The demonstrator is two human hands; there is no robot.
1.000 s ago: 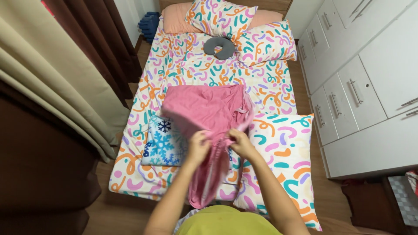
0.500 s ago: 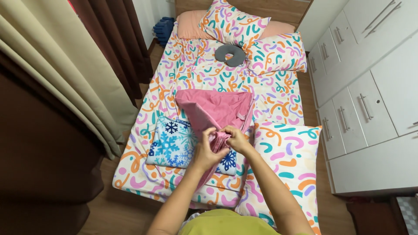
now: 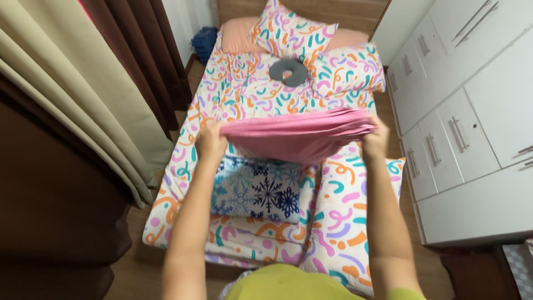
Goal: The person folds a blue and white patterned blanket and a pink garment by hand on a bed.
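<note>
Large patterned pillow (image 3: 350, 222): laid at the near right corner of the bed, below the right forearm.
Snowflake pillow (image 3: 256, 189): blue and white, set flat on the bed just left of the large pillow, directly beneath the raised cloth.
Left hand (image 3: 210, 143): fingers closed around the left end of the pink cloth (image 3: 297, 136), which is pinched tight at that corner.
Right hand (image 3: 376, 139): fingers curled shut on the right end of the same cloth.
Pink cloth: held in the air above the bed, stretched between both hands; its long axis is run left to right, and a sag is seen in the middle toward the snowflake pillow.
Nearer hand: neither is favoured; each end is gripped at about the same height.
Bed sheet (image 3: 239, 89): squiggle-patterned, spread beyond the cloth.
Grey neck pillow (image 3: 288, 71): rested far up the bed, beside two patterned pillows (image 3: 347, 69).
</note>
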